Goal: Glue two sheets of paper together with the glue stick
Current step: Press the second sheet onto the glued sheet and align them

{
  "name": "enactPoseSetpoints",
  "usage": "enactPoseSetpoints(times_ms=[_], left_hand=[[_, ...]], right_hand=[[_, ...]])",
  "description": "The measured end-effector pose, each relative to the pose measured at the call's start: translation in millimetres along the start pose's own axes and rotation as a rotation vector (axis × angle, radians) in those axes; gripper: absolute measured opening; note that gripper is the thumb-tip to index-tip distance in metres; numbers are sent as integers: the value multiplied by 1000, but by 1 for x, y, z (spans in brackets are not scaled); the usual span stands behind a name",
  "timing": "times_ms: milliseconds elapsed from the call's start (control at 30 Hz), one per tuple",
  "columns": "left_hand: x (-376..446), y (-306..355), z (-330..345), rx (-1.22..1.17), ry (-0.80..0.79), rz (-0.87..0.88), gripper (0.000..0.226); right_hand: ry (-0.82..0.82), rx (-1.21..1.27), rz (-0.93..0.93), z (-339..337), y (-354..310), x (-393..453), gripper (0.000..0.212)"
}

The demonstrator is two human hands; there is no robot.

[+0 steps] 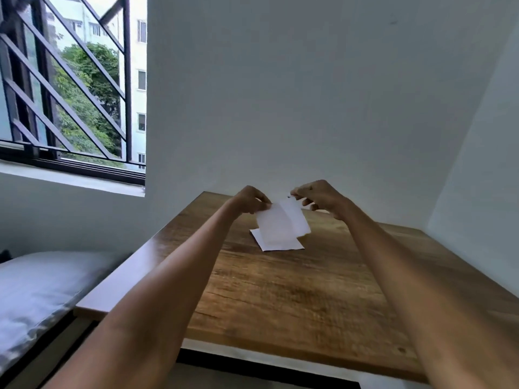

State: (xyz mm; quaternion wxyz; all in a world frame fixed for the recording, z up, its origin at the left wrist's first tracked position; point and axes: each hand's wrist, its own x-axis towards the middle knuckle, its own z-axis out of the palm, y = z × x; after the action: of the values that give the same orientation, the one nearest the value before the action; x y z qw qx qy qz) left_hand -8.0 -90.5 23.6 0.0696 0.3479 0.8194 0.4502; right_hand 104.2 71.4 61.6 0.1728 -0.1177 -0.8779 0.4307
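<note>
Both hands were raised above the far part of the wooden table (280, 299); the left hand (248, 199) pinched the upper left corner of a white sheet (282, 220) between curled fingers and thumb; the right hand (320, 196) pinched the upper right corner likewise; the held sheet hung clear of the table, tilted, directly over a second sheet (280, 245) lying flat on the wood; this two-corner grip appeared intended to keep the paper taut and square for lowering onto the one beneath; the held sheet was small, plain white, with a faint vertical crease near its middle; whether glue had been applied could not be determined; no glue stick was visible; the lower sheet showed only along its left and near edges
</note>
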Motion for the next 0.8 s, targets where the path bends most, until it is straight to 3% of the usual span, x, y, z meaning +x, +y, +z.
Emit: enactPoseSetpoints(times_ms=[133, 300, 400, 467, 600, 700, 800], left_hand=[[10, 7, 0, 122, -101, 80, 24], [21, 9, 5, 170, -35, 133, 23], [15, 9, 4, -157, 147, 113, 26], [9, 6, 2, -267, 211, 0, 38], [-6, -6, -1, -382, 92, -239, 42], [-17, -10, 1, -420, -6, -326, 25], [-23, -11, 2, -414, 8, -382, 12]], right_hand=[[-167, -196, 38, 0, -4, 10, 31], [-230, -242, 124, -6, 5, 11, 30], [-161, -93, 171, -9, 12, 7, 21], [-88, 72, 205, -9, 17, 0, 10], [24, 431, 271, 0, 31, -15, 9], [46, 481, 329, 14, 41, -24, 12], [47, 546, 382, 26, 45, -31, 16]])
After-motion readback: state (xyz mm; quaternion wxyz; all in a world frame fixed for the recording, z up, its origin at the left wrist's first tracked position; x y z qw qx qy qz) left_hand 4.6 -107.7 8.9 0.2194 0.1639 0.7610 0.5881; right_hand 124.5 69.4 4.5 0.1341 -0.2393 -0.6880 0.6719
